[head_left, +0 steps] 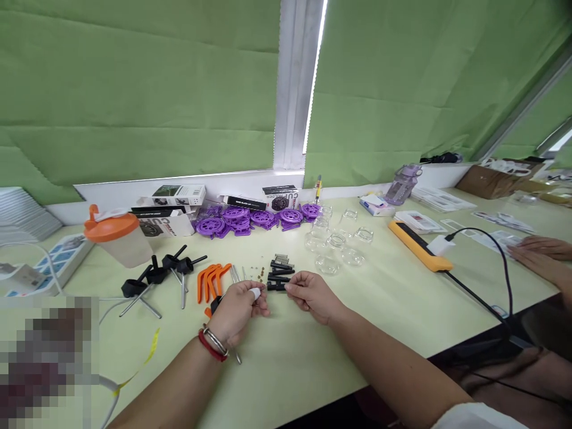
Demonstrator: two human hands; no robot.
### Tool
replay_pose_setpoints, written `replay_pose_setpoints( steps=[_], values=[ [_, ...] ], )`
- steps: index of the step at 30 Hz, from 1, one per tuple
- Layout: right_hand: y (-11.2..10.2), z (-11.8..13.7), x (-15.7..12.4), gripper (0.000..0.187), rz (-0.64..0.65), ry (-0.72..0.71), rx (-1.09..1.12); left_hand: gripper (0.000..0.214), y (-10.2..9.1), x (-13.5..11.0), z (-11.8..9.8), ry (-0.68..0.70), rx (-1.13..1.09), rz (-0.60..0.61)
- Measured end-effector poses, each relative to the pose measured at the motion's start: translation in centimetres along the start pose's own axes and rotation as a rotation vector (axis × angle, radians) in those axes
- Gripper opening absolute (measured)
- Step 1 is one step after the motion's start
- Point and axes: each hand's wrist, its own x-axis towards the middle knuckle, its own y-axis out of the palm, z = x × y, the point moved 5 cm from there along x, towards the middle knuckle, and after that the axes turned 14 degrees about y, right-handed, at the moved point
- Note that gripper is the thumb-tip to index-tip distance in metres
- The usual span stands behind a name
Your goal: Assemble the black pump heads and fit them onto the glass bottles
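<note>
My left hand (241, 304) is closed, with a white wrap on one fingertip. A black part (215, 304) with an orange end shows behind its palm, and a metal rod (236, 356) sticks out below, apparently of the same piece. My right hand (313, 296) is pinched shut beside several black plastic parts (277, 279); whatever lies between its fingertips is too small to make out. Coil springs (283, 260) and small brass-coloured pieces (261, 275) lie just beyond my hands. Orange crank handles (210, 281) and thin metal rods (234, 273) are left of them.
Black parts with metal rods (156, 273) stand on the left near an orange-lidded cup (114, 235). Purple wheel-shaped pieces (236, 219) line the back. Clear glass jars (337, 240) sit right of centre. An orange power strip (420, 247) trails a cable; another person's hands (543, 253) are far right.
</note>
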Motion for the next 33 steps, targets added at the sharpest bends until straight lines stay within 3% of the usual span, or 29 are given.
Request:
replay_pose_setpoints(
  steps=[4, 10, 13, 17, 23, 27, 33],
  values=[
    [0.6, -0.4, -0.4, 0.025, -0.081, -0.015, -0.272, 0.022, -0.9, 0.2, -0.6, -0.044, -0.100, -0.048],
    [1.6, 0.2, -1.0, 0.006, -0.261, -0.308, -0.757, 0.023, -1.3, 0.0, -1.4, -0.068, -0.170, -0.079],
    [1.7, 0.4, -1.2, 0.008, -0.294, -0.407, -0.925, 0.026, -1.2, 0.1, -1.3, -0.098, -0.214, -0.066],
    [1.4, 0.2, -0.9, 0.013, -0.334, -0.417, -1.021, 0.026, -1.2, 0.2, -1.3, -0.122, -0.265, -0.067],
    [1.4, 1.1, -1.4, 0.024, -0.364, -0.500, -0.937, 0.020, -0.9, 0.1, -1.3, -0.159, -0.332, -0.030],
    [2.3, 2.3, -1.9, 0.033, -0.224, -0.617, -0.729, 0.021, -0.8, 0.1, -1.0, -0.153, -0.320, 0.000],
    [3.2, 2.1, -0.2, 0.018, -0.015, -0.323, -0.450, 0.024, -0.3, 0.1, -0.5, -0.121, -0.278, 0.036]
  ],
)
